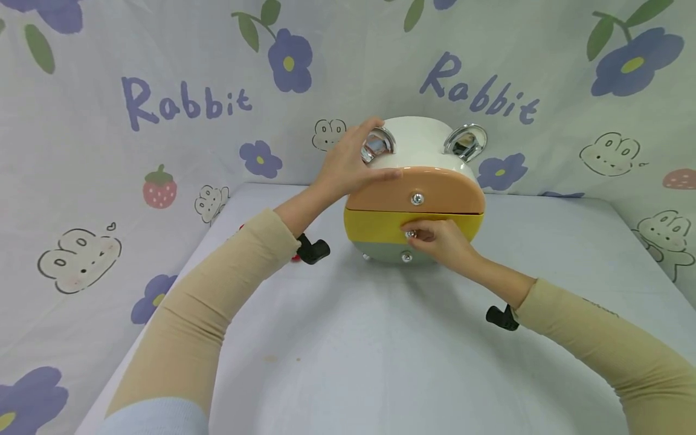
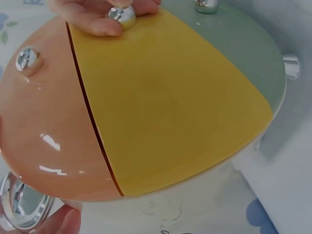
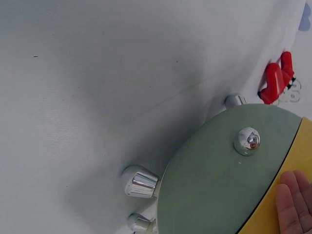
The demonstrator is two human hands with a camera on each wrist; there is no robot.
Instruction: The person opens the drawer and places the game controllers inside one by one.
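Observation:
A small rounded drawer cabinet [image 1: 415, 142] with a white top and two chrome ears stands on the table. My left hand [image 1: 350, 160] grips it at the left ear [image 1: 377, 145], thumb lying along the orange drawer [image 1: 451, 190]. Thumb and fingers of my right hand [image 1: 443, 241] pinch the chrome knob [image 2: 122, 17] of the yellow drawer [image 2: 170, 107]. A narrow dark gap runs between the orange and yellow fronts. Below them is the green drawer [image 3: 209, 170], its own knob [image 3: 247, 141] untouched.
Short chrome feet [image 3: 140, 182] hold the cabinet up from the white-covered table [image 1: 353, 350]. To its left lies a red object [image 3: 275, 83], mostly hidden behind my left arm in the head view. A printed cloth [image 1: 190, 60] hangs behind.

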